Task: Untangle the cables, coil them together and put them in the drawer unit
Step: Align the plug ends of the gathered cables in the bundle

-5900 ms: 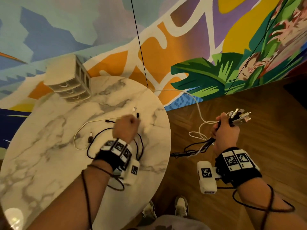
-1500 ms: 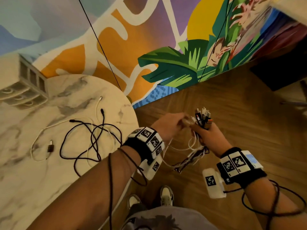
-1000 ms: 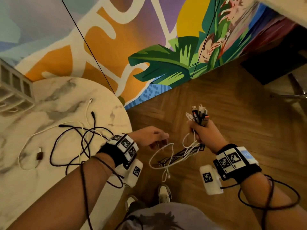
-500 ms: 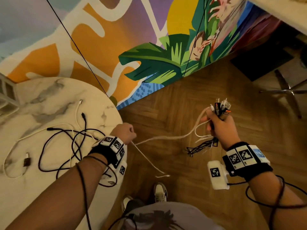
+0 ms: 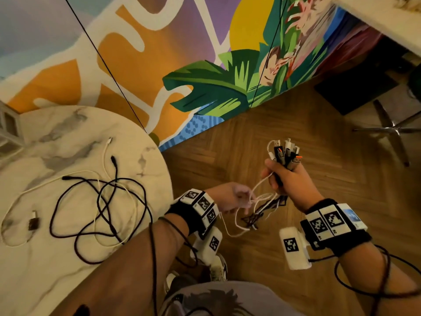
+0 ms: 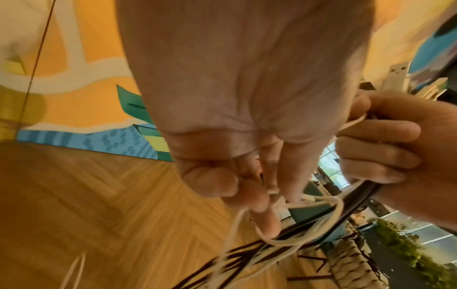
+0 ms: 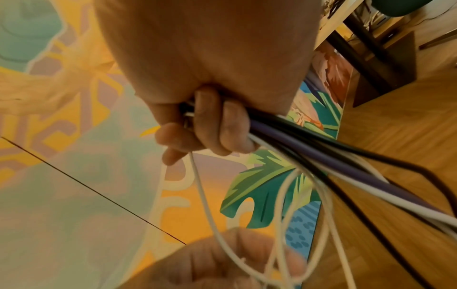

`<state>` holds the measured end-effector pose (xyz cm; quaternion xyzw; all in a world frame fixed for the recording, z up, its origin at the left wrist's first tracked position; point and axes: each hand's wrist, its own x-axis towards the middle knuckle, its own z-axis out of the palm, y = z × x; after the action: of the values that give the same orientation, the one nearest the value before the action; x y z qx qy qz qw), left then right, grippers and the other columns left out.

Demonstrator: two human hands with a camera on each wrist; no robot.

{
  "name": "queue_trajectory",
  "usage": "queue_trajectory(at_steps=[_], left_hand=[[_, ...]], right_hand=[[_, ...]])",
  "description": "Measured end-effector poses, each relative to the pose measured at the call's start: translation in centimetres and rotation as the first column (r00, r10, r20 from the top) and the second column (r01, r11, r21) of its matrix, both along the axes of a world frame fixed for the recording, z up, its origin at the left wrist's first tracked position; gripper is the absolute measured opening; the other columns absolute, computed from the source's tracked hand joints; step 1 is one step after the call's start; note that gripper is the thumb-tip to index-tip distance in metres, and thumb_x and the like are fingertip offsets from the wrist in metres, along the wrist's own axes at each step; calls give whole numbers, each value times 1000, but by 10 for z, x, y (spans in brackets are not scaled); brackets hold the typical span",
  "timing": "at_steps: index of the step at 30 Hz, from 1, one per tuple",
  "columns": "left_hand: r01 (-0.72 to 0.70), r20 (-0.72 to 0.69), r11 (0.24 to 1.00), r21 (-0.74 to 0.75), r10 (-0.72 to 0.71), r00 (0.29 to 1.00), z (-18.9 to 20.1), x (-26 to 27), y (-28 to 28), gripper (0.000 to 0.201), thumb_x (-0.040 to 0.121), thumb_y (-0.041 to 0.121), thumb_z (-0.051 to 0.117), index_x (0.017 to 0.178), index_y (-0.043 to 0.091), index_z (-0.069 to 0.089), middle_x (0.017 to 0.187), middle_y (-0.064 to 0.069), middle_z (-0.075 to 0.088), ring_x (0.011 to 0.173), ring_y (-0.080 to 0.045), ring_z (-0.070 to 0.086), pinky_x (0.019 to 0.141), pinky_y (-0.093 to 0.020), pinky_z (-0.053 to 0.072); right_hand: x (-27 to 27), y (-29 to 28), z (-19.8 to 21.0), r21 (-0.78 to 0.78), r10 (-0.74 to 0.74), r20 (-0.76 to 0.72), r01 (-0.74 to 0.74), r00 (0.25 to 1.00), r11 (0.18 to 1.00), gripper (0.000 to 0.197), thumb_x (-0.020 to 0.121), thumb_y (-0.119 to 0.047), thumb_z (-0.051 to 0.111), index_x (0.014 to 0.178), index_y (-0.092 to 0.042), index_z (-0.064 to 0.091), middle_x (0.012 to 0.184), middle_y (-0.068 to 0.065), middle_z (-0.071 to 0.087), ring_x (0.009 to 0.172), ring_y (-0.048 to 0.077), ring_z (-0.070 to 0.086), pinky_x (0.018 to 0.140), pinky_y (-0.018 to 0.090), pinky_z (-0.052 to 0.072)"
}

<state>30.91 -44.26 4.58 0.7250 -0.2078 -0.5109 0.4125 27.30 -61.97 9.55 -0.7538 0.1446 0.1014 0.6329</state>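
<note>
My right hand (image 5: 284, 176) grips a bundle of cables (image 5: 286, 153) over the floor, plug ends sticking up from the fist and black and white strands (image 7: 346, 172) trailing below. My left hand (image 5: 237, 198) pinches a white cable (image 6: 319, 232) among the hanging loops just under the right fist, fingers curled round it (image 6: 262, 197). Black cables (image 5: 102, 210) and a white cable (image 5: 104, 153) lie tangled on the round marble table (image 5: 45, 281). Only a corner of the white drawer unit (image 5: 9, 128) shows at the far left edge.
A painted mural wall (image 5: 182, 53) rises behind the table. A chair's metal star base (image 5: 396, 131) stands on the wooden floor at the right. My shoes (image 5: 216, 270) are below the hands. Sensor wires run along both forearms.
My left hand had pulled the white cable out toward the table; it has now come back to the loops under the right fist. The right hand has stayed put with its bundle.
</note>
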Motion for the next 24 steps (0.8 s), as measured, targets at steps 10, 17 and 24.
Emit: queue_trajectory(at_steps=[10, 17, 24], left_hand=[[-380, 466, 925, -4, 338, 818, 13, 45, 82, 14, 96, 25, 51, 97, 25, 65, 75, 10, 58, 62, -3, 51, 55, -19, 36], [-687, 563, 704, -179, 646, 516, 30, 80, 111, 23, 97, 20, 49, 90, 24, 71, 64, 4, 55, 55, -8, 47, 60, -26, 40], [-345, 489, 918, 195, 214, 845, -2, 55, 110, 20, 96, 31, 49, 95, 24, 68, 78, 7, 61, 71, -9, 54, 63, -26, 39]], right_hand=[[-3, -16, -11, -4, -138, 7, 138, 990, 990, 33, 96, -36, 51, 76, -20, 73, 49, 5, 50, 40, 12, 40, 44, 22, 32], [-6, -21, -19, -80, -149, 15, 150, 989, 985, 46, 92, -43, 54, 57, -15, 64, 43, 4, 43, 39, 16, 38, 49, 29, 33], [-3, -32, -13, 103, -262, 24, 258, 965, 961, 47, 92, -43, 55, 53, -21, 43, 45, -2, 33, 40, 14, 27, 46, 27, 21]])
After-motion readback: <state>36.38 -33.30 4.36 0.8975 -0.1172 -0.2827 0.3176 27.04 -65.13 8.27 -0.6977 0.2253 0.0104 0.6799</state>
